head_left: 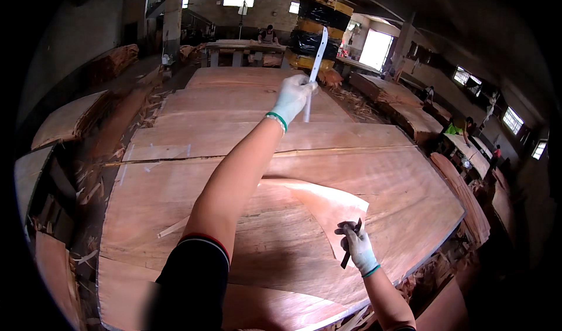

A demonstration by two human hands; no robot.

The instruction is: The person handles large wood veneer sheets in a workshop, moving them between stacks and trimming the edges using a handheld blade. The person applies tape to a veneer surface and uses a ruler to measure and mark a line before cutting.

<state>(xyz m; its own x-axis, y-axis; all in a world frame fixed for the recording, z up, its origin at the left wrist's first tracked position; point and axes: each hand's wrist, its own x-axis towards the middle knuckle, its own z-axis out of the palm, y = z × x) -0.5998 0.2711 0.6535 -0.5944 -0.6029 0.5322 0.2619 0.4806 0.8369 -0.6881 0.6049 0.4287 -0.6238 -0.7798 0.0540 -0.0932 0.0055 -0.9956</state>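
My left hand (pixel 293 99), in a white glove with a green cuff, reaches far out over the wood sheets. Its fingers are closed on a long thin white strip with small dark holes (pixel 319 53), which stands slanted upward. Nearer to me, my right hand (pixel 362 252) wears a similar glove with dark fingertips. It grips a dark, narrow, flat tool (pixel 345 259), whose exact kind I cannot tell. Beside that hand lies a loose, curling piece of thin wood veneer (pixel 328 205). Beneath everything spreads a broad stack of reddish-brown veneer sheets (pixel 175 205), with a dark split running across it.
A pillar wrapped in black and yellow (pixel 319 29) rises beyond the stack. Other veneer piles stand at left (pixel 70 120) and right (pixel 404 111). Scraps (pixel 445 272) litter the floor along the edges. People work farther off, one at the back (pixel 268 36), another at right (pixel 459 126).
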